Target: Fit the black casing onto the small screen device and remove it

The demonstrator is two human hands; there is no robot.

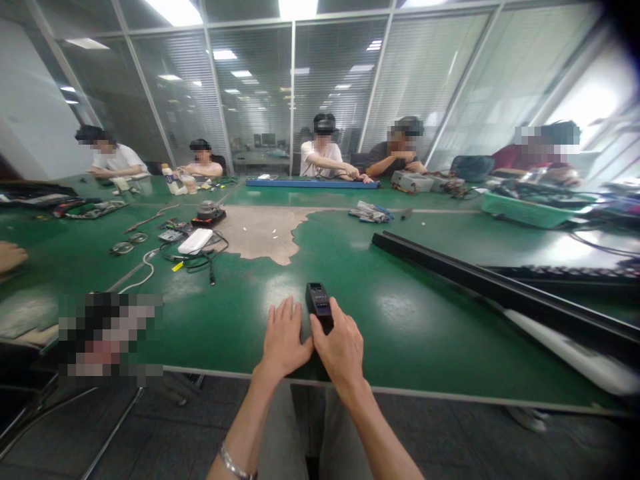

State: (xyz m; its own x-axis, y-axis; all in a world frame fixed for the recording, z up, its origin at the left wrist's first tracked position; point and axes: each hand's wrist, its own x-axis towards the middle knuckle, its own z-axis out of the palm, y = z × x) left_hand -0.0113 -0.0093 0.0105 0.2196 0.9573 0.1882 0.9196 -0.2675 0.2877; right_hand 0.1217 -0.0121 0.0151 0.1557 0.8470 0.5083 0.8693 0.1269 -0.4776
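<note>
Head view: what is nearest?

Two bare forearms, with a bracelet [235,463] on the left wrist. Both hands are at the near end of the device [319,299], a small black thing lying on the green table [400,360].

How does each hand stand?

The right hand [343,339] grips the device, thumb at its near left edge and fingers along its right side. The left hand [285,339] is open, palm down on the table just left of the device, its thumb reaching toward the device's near end.

And about the device?

Right of it, a long black rail [450,270] runs slantwise, with a white strip [565,350] beside the rail. Left of the device and farther off, a white box [195,241] lies among cables [213,262].

Beyond the device?

First a tan patch [265,233], beyond it and to its left. Gloves [371,213] lie beyond it to the right, and a green basket [535,211] much farther right. Past all these, a blue bar [313,184] lies nearly straight beyond the device, under the hands of a person in white [320,150]. Other people sit left and right of that line, in front of a glass wall [255,87].
</note>
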